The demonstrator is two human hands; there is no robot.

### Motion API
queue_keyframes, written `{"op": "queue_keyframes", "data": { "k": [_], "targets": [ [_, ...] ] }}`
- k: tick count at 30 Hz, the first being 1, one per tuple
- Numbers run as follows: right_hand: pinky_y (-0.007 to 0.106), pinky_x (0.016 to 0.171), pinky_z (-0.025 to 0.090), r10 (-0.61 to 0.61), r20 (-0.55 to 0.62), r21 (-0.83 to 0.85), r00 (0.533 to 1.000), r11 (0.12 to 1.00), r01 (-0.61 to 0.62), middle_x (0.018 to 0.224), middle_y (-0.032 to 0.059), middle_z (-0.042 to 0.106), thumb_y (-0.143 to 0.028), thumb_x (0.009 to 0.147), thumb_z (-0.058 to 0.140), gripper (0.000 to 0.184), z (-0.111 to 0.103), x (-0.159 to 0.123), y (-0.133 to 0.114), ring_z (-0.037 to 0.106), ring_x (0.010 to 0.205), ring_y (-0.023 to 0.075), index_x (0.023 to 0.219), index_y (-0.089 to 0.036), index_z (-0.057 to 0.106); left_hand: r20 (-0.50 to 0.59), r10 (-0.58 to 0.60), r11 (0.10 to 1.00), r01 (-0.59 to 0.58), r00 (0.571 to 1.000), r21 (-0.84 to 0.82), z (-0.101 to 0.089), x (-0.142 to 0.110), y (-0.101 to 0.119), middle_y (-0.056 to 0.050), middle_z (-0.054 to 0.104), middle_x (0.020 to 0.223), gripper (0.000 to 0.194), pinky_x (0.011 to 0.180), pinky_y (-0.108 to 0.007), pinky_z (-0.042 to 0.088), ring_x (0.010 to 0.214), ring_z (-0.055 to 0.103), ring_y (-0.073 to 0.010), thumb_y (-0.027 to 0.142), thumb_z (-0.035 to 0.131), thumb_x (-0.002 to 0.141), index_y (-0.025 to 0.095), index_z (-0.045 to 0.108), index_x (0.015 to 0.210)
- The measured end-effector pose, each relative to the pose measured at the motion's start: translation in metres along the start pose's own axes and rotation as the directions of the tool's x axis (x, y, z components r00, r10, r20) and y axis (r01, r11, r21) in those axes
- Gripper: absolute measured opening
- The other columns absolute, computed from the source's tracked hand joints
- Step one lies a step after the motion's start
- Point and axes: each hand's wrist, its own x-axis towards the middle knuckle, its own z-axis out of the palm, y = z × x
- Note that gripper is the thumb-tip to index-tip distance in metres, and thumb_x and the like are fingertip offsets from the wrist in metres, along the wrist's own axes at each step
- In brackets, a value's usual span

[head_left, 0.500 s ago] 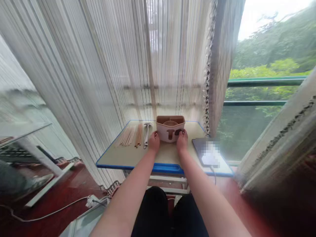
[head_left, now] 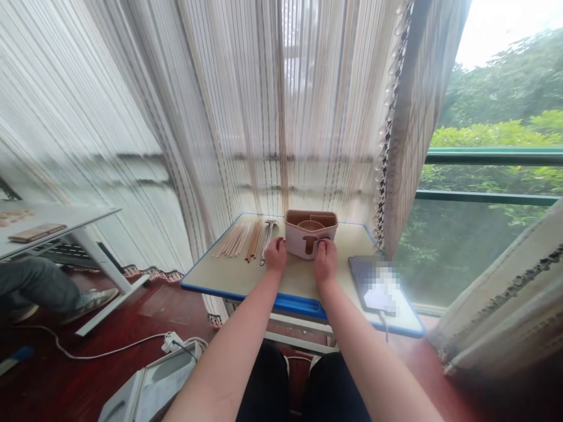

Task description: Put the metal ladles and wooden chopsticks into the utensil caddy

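Head-worn view, forward and downward

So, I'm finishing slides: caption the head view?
Left hand and right hand hold a divided caddy beside metal utensils on a table.

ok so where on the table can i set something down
Bare tabletop shows between the pale sticks and the blue front edge, in front of the holder between left hand and right hand, and in a narrow strip between holder and dark flat object. Crowded: metal utensils beside the left hand, with brown sticks close on their left.
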Motion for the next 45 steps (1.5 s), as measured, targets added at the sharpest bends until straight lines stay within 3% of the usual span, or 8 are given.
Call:
{"op": "queue_keyframes", "data": {
  "k": [5,10,13,22,29,31,35,45],
  "targets": [
    [0.029,0.066,0.045,0.081,0.226,0.250,0.971,0.958,-0.139,0.085,0.0059,0.063,-0.044,0.085,0.037,0.035,0.006,-0.008,-0.026,0.057,0.073,0.0172,0.089,-0.018,0.059,-0.057,-0.045,0.995,0.040,0.997,-0.092,-0.028,0.020,-0.005,-0.007,0.067,0.088,0.032,0.071,-0.031,0.051,0.079,0.064,-0.0173,0.038,0.038,0.085,0.018,0.062,0.095],
    [0.032,0.067,0.049,0.307,0.426,0.409,0.851,0.774,-0.484,0.087,0.0086,0.066,-0.050,0.081,0.039,0.041,0.050,-0.023,-0.053,0.061,0.076,0.0197,0.084,-0.016,0.062,-0.075,-0.037,0.986,0.025,0.996,-0.163,-0.052,0.021,-0.026,-0.012,0.066,0.096,0.040,0.079,-0.033,0.050,0.089,0.063,-0.0188,0.042,0.034,0.088,0.015,0.062,0.095],
    [0.034,0.077,0.048,0.384,0.444,0.422,0.809,0.707,-0.567,0.095,0.0106,0.066,-0.049,0.077,0.044,0.039,0.074,-0.037,-0.049,0.061,0.087,0.0214,0.087,-0.015,0.063,-0.026,-0.041,0.973,0.034,0.999,-0.228,-0.053,0.013,-0.033,-0.014,0.065,0.101,0.042,0.083,-0.035,0.049,0.095,0.062,-0.0195,0.044,0.032,0.089,0.014,0.061,0.100],
    [0.036,0.081,0.047,0.411,0.369,0.483,0.834,0.682,-0.550,0.105,0.0117,0.064,-0.045,0.077,0.044,0.036,0.071,-0.045,-0.032,0.061,0.091,0.0214,0.092,-0.016,0.061,0.025,-0.085,0.959,0.089,0.996,-0.270,-0.056,0.011,-0.032,-0.016,0.065,0.102,0.048,0.083,-0.034,0.049,0.095,0.062,-0.0192,0.046,0.027,0.090,0.013,0.060,0.099],
    [0.031,0.075,0.044,0.229,0.060,0.253,0.972,0.938,-0.237,0.081,0.0034,0.064,-0.048,0.082,0.039,0.036,0.051,-0.052,-0.041,0.057,0.078,0.0180,0.088,-0.020,0.061,0.051,0.087,0.995,-0.083,0.995,-0.062,-0.060,0.001,-0.018,-0.008,0.066,0.081,0.043,0.073,-0.031,0.049,0.076,0.062,-0.0167,0.045,0.030,0.089,0.017,0.062,0.084],
    [0.030,0.070,0.044,0.242,0.024,0.199,0.970,0.950,-0.242,0.074,0.0024,0.062,-0.049,0.083,0.036,0.038,0.047,-0.052,-0.042,0.056,0.072,0.0174,0.087,-0.020,0.060,0.109,0.177,0.984,-0.180,0.978,0.019,-0.061,-0.004,-0.011,-0.007,0.065,0.077,0.042,0.073,-0.031,0.048,0.074,0.061,-0.0171,0.045,0.031,0.089,0.018,0.062,0.081],
    [0.028,0.063,0.045,0.344,0.124,0.237,0.931,0.900,-0.365,0.077,0.0038,0.063,-0.050,0.084,0.031,0.042,0.045,-0.049,-0.043,0.057,0.068,0.0166,0.092,-0.020,0.058,0.227,0.302,0.941,-0.328,0.926,0.086,-0.061,-0.010,-0.001,-0.008,0.066,0.085,0.041,0.079,-0.032,0.046,0.082,0.061,-0.0190,0.043,0.029,0.089,0.020,0.063,0.087],
    [0.028,0.062,0.047,0.379,0.201,0.339,0.903,0.838,-0.427,0.086,0.0074,0.065,-0.049,0.081,0.035,0.041,0.049,-0.050,-0.043,0.060,0.074,0.0184,0.094,-0.018,0.059,0.164,0.206,0.978,-0.205,0.965,-0.021,-0.057,-0.006,-0.012,-0.010,0.066,0.089,0.051,0.076,-0.032,0.049,0.085,0.062,-0.0182,0.049,0.023,0.089,0.018,0.063,0.092]
  ]
}}
